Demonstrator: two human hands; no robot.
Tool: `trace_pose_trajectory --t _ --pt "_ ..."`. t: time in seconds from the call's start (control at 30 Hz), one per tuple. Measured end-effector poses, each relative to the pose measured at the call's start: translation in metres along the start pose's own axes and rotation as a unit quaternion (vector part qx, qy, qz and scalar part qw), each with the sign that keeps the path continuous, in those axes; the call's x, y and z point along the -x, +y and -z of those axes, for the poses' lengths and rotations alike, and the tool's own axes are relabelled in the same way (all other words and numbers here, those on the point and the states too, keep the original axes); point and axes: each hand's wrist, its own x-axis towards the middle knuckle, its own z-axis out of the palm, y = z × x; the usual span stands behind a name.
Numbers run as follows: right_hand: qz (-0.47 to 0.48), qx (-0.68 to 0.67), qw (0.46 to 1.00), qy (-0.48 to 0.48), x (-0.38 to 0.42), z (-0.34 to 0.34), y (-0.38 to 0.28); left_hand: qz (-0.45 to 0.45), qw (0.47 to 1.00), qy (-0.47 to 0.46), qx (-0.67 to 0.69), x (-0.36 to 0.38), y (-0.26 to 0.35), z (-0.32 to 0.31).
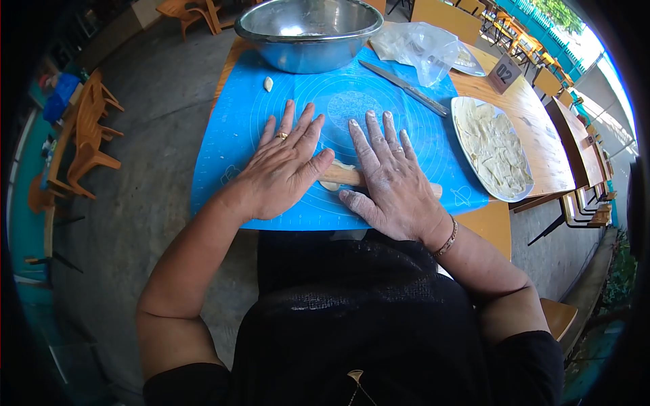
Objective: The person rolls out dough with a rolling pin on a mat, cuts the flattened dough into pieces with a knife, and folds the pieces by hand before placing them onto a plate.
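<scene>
A wooden rolling pin [343,176] lies crosswise near the front edge of a blue silicone mat [237,135]. My left hand [277,166] rests flat over its left end, fingers stretched forward. Over the right part lies my right hand [393,183], dusted with flour, its fingers spread and the pin's tip showing past the wrist side. Under the pin, between the two thumbs, a small piece of flattened dough [330,185] shows in part. Farther up the mat sits a small lump of dough [268,84], apart from both hands.
A large metal bowl [305,51] stands at the mat's far edge. To its right are a knife [406,88] and a clear plastic bag [423,51]. An oval plate [467,159] of flat dough pieces sits right, near a number sign [504,73]. Orange chairs [91,139] stand left.
</scene>
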Motion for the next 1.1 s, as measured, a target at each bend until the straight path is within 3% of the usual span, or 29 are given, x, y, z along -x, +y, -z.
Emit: trace_pose_trajectory --t 0.17,0.23,0.37,0.43,0.67,0.73,0.77,0.83,0.97,1.1 --pt "0.007 -0.005 1.0 0.0 0.0 -0.001 0.002 -0.071 0.992 0.077 0.069 -0.008 -0.001 0.0" --pt "0.014 -0.006 1.0 0.003 0.001 0.0 0.001 -0.102 0.995 0.019 -0.003 -0.014 0.007 0.001" --pt "0.022 -0.045 0.999 0.018 0.01 0.003 -0.003 -0.127 0.992 0.023 -0.013 -0.026 0.008 0.009" --pt "0.034 -0.083 0.996 0.029 0.015 0.005 -0.003 -0.027 0.993 -0.108 0.037 -0.028 0.015 0.022" --pt "0.042 -0.124 0.991 0.024 0.02 0.005 0.001 -0.035 0.983 -0.146 0.111 -0.032 0.009 0.018" --pt "0.052 -0.129 0.99 0.028 0.021 0.008 0.001 -0.024 0.956 -0.167 0.239 -0.03 0.006 0.017" --pt "0.054 -0.131 0.99 0.029 0.021 0.008 0.001 -0.022 0.957 -0.166 0.239 -0.03 0.005 0.016" --pt "0.069 -0.14 0.987 0.041 0.024 0.01 0.0 -0.005 0.899 -0.154 0.409 -0.03 0.005 0.015" --pt "0.063 -0.148 0.986 0.04 0.027 0.012 -0.001 -0.007 0.906 -0.173 0.387 -0.033 0.007 0.017" --pt "0.06 -0.161 0.981 0.09 0.028 0.008 0.001 -0.022 0.945 -0.194 0.261 -0.033 0.014 0.031"
